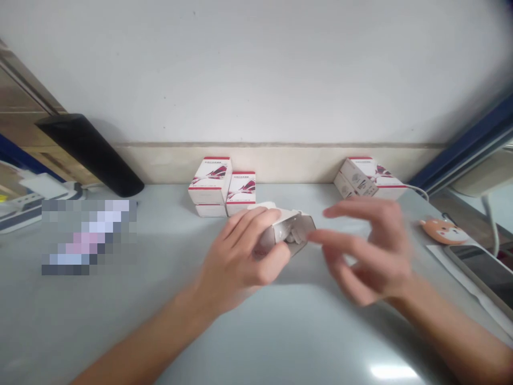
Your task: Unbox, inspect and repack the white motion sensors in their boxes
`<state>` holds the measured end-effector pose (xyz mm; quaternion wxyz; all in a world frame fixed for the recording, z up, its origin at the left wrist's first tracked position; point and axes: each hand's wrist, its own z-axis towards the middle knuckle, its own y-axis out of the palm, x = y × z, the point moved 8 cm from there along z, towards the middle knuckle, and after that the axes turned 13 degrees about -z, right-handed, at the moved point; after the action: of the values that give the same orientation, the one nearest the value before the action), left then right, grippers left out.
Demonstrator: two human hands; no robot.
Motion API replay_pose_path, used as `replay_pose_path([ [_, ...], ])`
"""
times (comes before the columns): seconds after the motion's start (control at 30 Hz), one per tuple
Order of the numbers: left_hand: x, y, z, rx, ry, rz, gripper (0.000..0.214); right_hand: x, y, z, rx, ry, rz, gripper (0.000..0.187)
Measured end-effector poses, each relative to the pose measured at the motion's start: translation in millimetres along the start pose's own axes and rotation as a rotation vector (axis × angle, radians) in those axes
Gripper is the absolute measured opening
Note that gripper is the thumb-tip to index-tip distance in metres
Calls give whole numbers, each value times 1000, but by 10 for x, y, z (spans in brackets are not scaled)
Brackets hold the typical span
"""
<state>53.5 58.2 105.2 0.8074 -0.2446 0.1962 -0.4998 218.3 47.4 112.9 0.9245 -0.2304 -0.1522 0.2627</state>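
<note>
The fingers (256,222) of the left hand (234,256) curl closed around a small white box (286,230) and grip it over the gray table (160,321). The fingers (344,243) of the right hand (371,256) are spread open, and 1 fingertip is just beside the box's open end. Past the hands, 2 stacks of red and white boxes (210,179) stand by the wall (256,69). More boxes (368,177) sit to the right, near an orange dog-face pad (443,231) and a phone (481,272).

Grey desk (120,326), stacked red-white boxes (210,186), smartphone (481,275)
</note>
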Motion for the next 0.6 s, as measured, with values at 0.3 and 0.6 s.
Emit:
replay_pose_path([
  [0.3,-51,20,-19,-13,-18,-61,28,-93,296,-45,-286,-227,-20,21],
  [0.6,-181,-1,-61,-22,-111,-84,28,-78,56,-36,20,-286,-82,11],
])
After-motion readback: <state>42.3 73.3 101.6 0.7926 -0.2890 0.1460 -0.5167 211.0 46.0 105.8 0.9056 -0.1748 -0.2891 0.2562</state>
